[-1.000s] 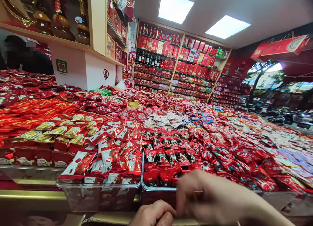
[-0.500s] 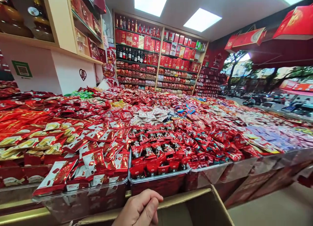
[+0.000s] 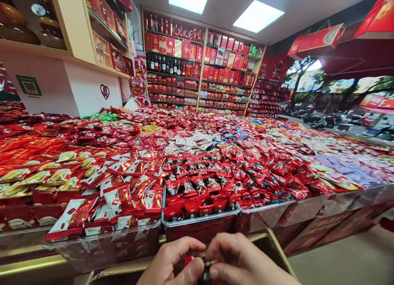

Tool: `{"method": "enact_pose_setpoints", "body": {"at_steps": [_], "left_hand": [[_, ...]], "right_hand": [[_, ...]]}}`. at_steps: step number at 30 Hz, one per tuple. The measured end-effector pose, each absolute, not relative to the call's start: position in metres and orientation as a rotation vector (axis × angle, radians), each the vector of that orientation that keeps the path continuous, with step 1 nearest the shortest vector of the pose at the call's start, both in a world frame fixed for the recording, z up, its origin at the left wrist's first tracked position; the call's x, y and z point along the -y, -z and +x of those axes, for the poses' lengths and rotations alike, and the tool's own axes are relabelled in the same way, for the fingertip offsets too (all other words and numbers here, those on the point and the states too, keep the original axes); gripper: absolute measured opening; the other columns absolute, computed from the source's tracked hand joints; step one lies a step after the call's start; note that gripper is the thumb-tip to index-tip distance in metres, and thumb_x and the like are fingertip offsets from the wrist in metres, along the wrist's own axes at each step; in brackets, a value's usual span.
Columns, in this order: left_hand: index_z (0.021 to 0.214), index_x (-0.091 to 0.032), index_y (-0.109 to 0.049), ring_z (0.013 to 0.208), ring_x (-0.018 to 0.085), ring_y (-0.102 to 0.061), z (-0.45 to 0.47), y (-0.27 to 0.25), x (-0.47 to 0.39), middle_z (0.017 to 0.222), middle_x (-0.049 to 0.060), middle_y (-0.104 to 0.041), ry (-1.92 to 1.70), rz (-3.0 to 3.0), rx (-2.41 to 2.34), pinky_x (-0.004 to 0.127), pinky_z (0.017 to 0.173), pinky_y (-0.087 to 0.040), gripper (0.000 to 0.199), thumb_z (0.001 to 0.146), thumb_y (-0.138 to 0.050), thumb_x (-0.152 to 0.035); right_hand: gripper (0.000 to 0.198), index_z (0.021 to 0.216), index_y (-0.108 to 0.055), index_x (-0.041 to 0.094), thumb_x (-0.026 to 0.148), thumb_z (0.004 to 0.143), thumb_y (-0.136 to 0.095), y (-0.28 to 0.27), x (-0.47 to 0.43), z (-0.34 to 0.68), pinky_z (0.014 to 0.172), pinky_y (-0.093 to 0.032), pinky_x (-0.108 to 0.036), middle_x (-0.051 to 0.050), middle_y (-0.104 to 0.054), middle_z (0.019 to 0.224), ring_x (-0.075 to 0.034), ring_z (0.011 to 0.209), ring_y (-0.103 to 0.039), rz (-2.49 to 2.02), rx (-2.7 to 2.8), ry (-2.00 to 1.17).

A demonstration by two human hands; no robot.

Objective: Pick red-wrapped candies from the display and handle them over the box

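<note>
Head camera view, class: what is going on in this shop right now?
A person stands at a counter heaped with red-wrapped sweets in clear trays. Both hands are low at the front edge of the picture: the left hand and right hand meet around a small red packet, pinching it between fingers and thumbs. Under the hands is an open cardboard box. Behind the counter, shelves carry red boxes and bottles, and the street shows at the right.
</note>
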State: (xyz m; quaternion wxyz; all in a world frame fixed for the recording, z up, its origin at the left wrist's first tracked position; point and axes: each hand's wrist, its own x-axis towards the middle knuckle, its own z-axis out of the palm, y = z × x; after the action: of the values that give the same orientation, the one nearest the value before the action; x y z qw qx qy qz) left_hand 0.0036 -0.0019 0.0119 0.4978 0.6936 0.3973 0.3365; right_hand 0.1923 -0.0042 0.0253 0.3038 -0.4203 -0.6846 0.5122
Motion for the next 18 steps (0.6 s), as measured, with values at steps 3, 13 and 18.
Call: {"method": "enact_pose_setpoints", "body": {"at_steps": [3,13,18], "left_hand": [[0.095,-0.02,-0.068,0.065,0.015,-0.057,0.007,-0.019,0.001,0.073,0.001,-0.069,-0.771,1.632,-1.073,0.021,0.06,-0.044,0.026,0.081,-0.054,-0.037],[0.108,-0.022,-0.061,0.048,0.011,-0.05,0.011,-0.01,0.0,0.054,-0.006,-0.057,-0.864,1.442,-1.157,0.019,0.048,-0.04,0.032,0.083,-0.051,-0.042],[0.107,-0.027,-0.06,0.054,0.012,-0.058,0.016,-0.013,0.007,0.066,-0.004,-0.066,-0.896,1.25,-1.14,0.017,0.045,-0.041,0.042,0.07,-0.065,-0.048]], "right_hand": [[0.016,0.073,-0.056,0.014,0.028,0.074,-0.063,-0.017,-0.001,0.188,0.054,-0.038,-0.022,0.001,-0.058,0.057,-0.009,0.054,-0.051,-1.039,1.569,-1.418],[0.023,0.078,-0.054,0.015,0.036,0.076,-0.062,0.002,0.001,0.185,0.052,-0.039,-0.021,0.001,-0.057,0.057,-0.009,0.051,-0.051,-0.947,1.323,-1.401],[0.024,0.089,-0.058,0.017,0.037,0.077,-0.061,0.013,0.006,0.191,0.056,-0.042,-0.023,0.0,-0.059,0.065,-0.011,0.058,-0.053,-1.028,1.379,-1.24]]}}
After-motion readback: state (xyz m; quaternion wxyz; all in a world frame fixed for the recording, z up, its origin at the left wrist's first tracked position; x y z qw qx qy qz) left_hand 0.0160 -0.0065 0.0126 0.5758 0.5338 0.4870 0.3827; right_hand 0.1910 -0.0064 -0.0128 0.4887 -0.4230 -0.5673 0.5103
